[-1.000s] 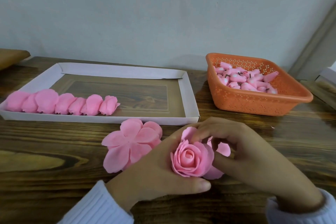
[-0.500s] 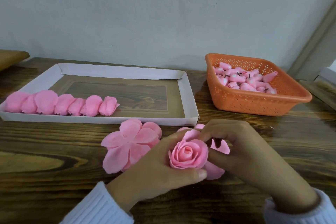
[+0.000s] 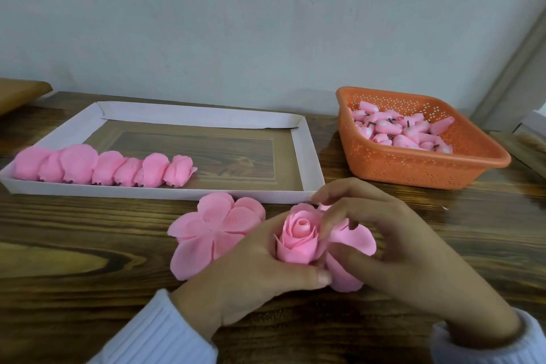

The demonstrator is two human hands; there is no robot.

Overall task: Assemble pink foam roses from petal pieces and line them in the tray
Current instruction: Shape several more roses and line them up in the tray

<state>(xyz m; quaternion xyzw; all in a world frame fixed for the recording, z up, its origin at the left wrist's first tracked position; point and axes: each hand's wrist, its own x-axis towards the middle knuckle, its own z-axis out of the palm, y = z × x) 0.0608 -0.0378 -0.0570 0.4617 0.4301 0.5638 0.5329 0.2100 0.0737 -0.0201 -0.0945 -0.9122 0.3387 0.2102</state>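
Note:
A half-wrapped pink foam rose (image 3: 297, 238) sits low in the middle of the table, its outer petals (image 3: 351, 241) still spread to the right. My left hand (image 3: 251, 272) cups the rose from the left and below. My right hand (image 3: 393, 248) pinches a petal at the rose's right side, fingers arched over it. A flat pink petal piece (image 3: 211, 230) lies just left of the rose. The white tray (image 3: 305, 156) behind holds a row of several finished roses (image 3: 103, 170) along its front left edge.
An orange perforated basket (image 3: 413, 168) of pink rose buds (image 3: 404, 131) stands at the back right. A wall rises behind the wooden table (image 3: 74, 260). A brown board edge (image 3: 20, 94) shows at the far left.
My right fingers have shifted over the rose, pressing an inner petal against the bud. The outer petals now lie more spread at the right. Tray and basket are unchanged.

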